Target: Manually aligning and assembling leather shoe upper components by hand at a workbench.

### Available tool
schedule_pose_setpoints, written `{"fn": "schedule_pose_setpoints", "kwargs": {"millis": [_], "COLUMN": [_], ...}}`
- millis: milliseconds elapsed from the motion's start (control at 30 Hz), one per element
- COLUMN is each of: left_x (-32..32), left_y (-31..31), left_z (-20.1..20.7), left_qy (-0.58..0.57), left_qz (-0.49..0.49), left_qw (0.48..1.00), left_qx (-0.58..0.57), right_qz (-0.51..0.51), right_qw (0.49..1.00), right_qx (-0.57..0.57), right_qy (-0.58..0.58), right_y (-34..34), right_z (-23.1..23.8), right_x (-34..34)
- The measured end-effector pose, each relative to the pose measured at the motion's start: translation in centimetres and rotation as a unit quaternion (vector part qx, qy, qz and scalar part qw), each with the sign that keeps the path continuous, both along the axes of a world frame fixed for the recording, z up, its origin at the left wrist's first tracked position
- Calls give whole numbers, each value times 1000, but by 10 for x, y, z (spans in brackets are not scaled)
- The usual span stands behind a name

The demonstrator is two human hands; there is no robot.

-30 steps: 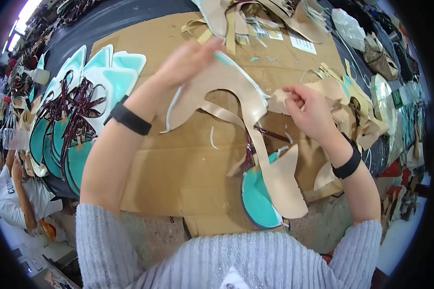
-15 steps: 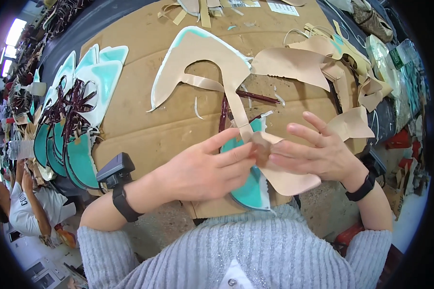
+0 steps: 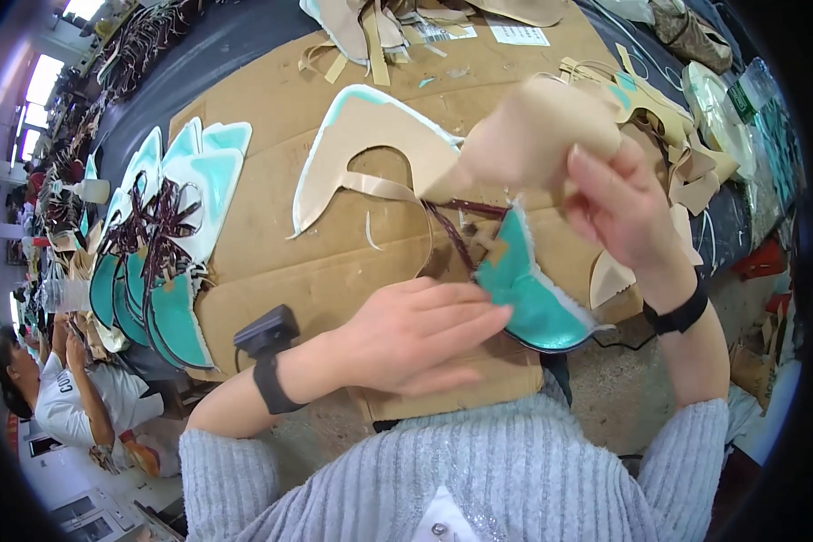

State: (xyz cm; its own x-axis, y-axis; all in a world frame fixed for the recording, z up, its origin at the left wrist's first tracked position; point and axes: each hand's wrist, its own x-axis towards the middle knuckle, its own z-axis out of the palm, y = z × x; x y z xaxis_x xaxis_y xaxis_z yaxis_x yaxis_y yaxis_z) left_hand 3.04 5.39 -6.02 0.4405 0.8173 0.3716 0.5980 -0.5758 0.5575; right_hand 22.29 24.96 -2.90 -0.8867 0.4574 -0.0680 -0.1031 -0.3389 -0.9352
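A beige leather-like piece (image 3: 542, 135), blurred by motion, is pinched in my right hand (image 3: 616, 194) and held up over the far right of the cardboard. My left hand (image 3: 425, 334) has its fingers stretched out, and its fingertips lie at the near left edge of a teal curved piece (image 3: 546, 303) with a white fuzzy edge and a dark rim. Dark red straps (image 3: 452, 235) run from that teal piece. Beyond it lies a large beige piece (image 3: 339, 149) with a teal-and-white border and a curved cut-out. The held piece hides its right end.
On the left are stacked white-and-teal pieces (image 3: 221, 194) with dark red straps. Beige scraps (image 3: 691, 185) lie at the right, more pieces (image 3: 370, 36) at the far edge. The cardboard (image 3: 271, 262) covers a dark table. A person (image 3: 90, 397) sits at left.
My right hand has raised the beige piece up and away from the near edge. My left hand has let go of it and moved lower. The teal piece is now uncovered and farther right.
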Motion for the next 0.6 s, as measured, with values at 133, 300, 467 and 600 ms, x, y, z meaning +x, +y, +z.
{"fn": "schedule_pose_setpoints", "kwargs": {"millis": [133,300,467,600], "left_x": [-56,-85,-91,-94], "left_y": [15,66,67,66], "left_z": [1,-8,-25,-23], "left_qy": [-89,-70,81,211], "left_qz": [129,196,115,53], "left_qw": [987,965,978,974], "left_qx": [31,-158,-156,-65], "right_qz": [-26,-84,-125,-81], "right_qw": [997,985,980,989], "right_qx": [38,-42,-44,-23], "right_qy": [62,146,146,125], "right_y": [-16,-6,11,4], "right_z": [-19,-34,-46,-45], "right_x": [4,16,21,21]}}
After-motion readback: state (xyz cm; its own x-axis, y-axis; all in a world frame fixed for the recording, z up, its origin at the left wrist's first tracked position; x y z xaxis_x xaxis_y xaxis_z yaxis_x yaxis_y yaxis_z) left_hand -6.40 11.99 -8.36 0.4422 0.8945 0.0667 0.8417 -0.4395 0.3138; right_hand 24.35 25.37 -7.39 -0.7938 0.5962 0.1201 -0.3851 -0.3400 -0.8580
